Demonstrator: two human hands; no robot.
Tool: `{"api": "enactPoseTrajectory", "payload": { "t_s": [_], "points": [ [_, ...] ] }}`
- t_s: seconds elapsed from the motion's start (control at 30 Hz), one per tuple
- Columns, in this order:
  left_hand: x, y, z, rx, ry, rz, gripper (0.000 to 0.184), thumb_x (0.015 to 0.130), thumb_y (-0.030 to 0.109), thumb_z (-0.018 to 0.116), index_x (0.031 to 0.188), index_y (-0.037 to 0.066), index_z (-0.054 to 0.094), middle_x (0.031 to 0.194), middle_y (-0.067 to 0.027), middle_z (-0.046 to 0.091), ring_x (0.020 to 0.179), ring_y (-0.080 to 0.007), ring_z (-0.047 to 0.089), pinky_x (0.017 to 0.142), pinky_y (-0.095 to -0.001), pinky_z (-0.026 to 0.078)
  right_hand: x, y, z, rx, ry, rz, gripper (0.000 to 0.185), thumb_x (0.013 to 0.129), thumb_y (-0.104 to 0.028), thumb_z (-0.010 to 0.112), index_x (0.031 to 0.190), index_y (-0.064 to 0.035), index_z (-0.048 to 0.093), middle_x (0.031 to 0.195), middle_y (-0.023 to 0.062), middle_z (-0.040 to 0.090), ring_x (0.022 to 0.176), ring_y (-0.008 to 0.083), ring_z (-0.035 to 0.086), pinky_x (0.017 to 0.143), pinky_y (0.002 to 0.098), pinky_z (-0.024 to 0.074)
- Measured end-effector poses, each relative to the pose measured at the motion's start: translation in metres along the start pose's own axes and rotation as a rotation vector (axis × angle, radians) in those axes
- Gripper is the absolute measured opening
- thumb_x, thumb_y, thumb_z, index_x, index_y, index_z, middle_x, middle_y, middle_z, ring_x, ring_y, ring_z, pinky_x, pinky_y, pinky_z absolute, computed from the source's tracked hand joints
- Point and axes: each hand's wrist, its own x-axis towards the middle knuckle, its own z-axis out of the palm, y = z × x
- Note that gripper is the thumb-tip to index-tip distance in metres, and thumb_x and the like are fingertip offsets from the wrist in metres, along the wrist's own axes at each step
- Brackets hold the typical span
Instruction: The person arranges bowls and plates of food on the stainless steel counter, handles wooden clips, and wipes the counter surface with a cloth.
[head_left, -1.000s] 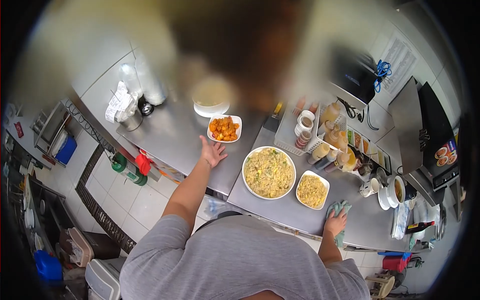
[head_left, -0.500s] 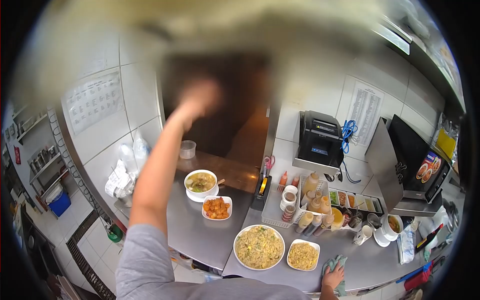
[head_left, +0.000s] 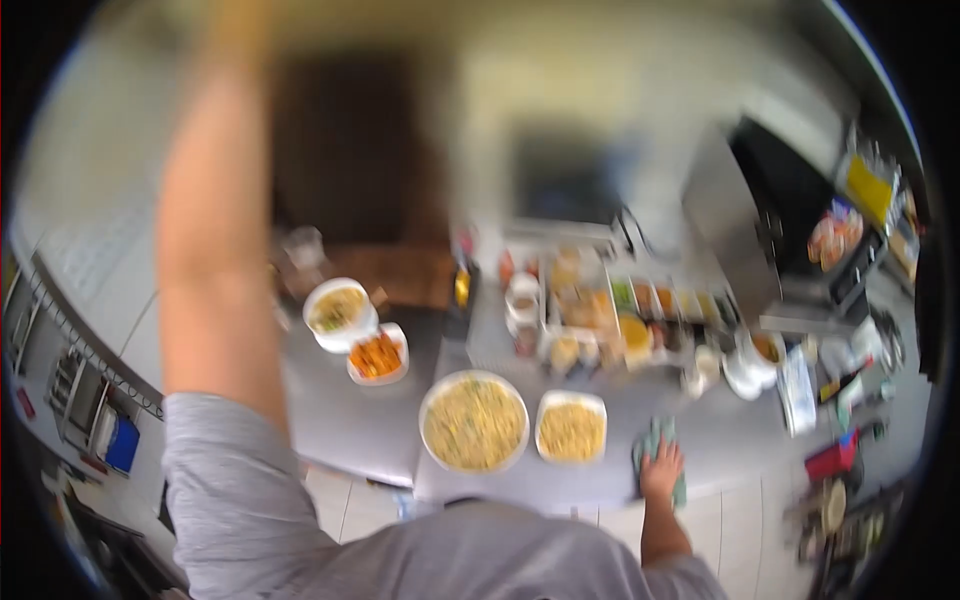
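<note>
My left arm is raised high at the left, and my left hand is lost in the blur at the top edge, so its fingers do not show. My right hand (head_left: 662,470) rests on a green cloth (head_left: 655,437) at the counter's front edge, fingers spread over it. Left of it are a square bowl of fried rice (head_left: 571,430) and a larger round bowl of fried rice (head_left: 474,421). Further left, a square dish of orange-glazed pieces (head_left: 378,357) sits beside a round bowl of soup (head_left: 338,311).
Baskets of sauce bottles (head_left: 580,298) and a tray of toppings (head_left: 675,300) stand behind the rice. At the right are a dark appliance (head_left: 800,230) and a white cup (head_left: 703,368). A clear cup (head_left: 303,247) stands behind the soup.
My left arm has gone up from over the counter near the orange dish to the top edge. The view has shifted and blurred. My right hand has stayed on the cloth.
</note>
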Motion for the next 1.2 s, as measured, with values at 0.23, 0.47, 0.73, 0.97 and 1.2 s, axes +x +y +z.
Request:
{"api": "enactPoseTrajectory", "payload": {
  "t_s": [0.23, 0.47, 0.73, 0.97, 1.2],
  "points": [
    [-0.448, 0.022, 0.076, 0.006, -0.912, -0.468, 0.044, 0.081, 0.006, 0.053, 0.124, 0.001, 0.052, 0.121, -0.0102, 0.055, 0.107, -0.0170, 0.054, 0.094, -0.0302, 0.042, 0.098, 0.131, -0.007, -0.413, -0.111, 0.060, 0.059, 0.089, -0.039, 0.051, 0.142, -0.0235, 0.032, 0.141, 0.0124, 0.038, 0.135, 0.0347, 0.025, 0.107, 0.0600, 0.0133],
    [-0.870, -0.008, 0.168, -0.305, -1.240, -1.271, 0.054, 0.082, -0.007, 0.056, 0.133, 0.002, 0.043, 0.124, -0.0106, 0.043, 0.115, -0.0212, 0.049, 0.092, -0.0293, 0.045, 0.105, 0.129, -0.026, 0.262, 0.157, -0.152, 0.026, 0.084, -0.020, 0.062, 0.107, -0.0078, 0.064, 0.098, 0.0154, 0.066, 0.087, 0.0251, 0.063, 0.074, 0.0346, 0.0479],
    [-0.904, -0.035, 0.197, 0.393, -1.479, -0.683, 0.062, 0.075, 0.023, 0.071, 0.131, 0.011, 0.048, 0.129, -0.0123, 0.049, 0.134, -0.0285, 0.029, 0.112, -0.0499, 0.010, -0.009, 0.061, -0.008, 0.672, -0.235, -0.122, 0.012, 0.082, -0.009, 0.060, 0.090, -0.0037, 0.067, 0.084, 0.0125, 0.066, 0.075, 0.0270, 0.061, 0.070, 0.0342, 0.0484],
    [-0.916, -0.039, 0.193, 0.337, -1.355, -0.635, 0.062, 0.073, 0.022, 0.072, 0.130, 0.012, 0.049, 0.128, -0.0117, 0.049, 0.136, -0.0256, 0.028, 0.113, -0.0487, 0.010, -0.014, 0.051, 0.027, 0.453, -0.148, -0.342, 0.009, 0.080, -0.013, 0.059, 0.080, -0.0049, 0.064, 0.079, 0.0113, 0.064, 0.075, 0.0307, 0.058, 0.069, 0.0420, 0.0448],
    [-0.937, -0.052, 0.186, 0.298, -1.250, -0.474, 0.062, 0.073, 0.021, 0.073, 0.130, 0.012, 0.049, 0.124, -0.0117, 0.051, 0.136, -0.0250, 0.027, 0.113, -0.0487, 0.009, -0.006, 0.072, 0.035, 0.205, -0.132, -0.347, 0.009, 0.080, -0.013, 0.058, 0.080, -0.0050, 0.062, 0.075, 0.0109, 0.061, 0.072, 0.0305, 0.056, 0.067, 0.0409, 0.0454]
  ]
}}
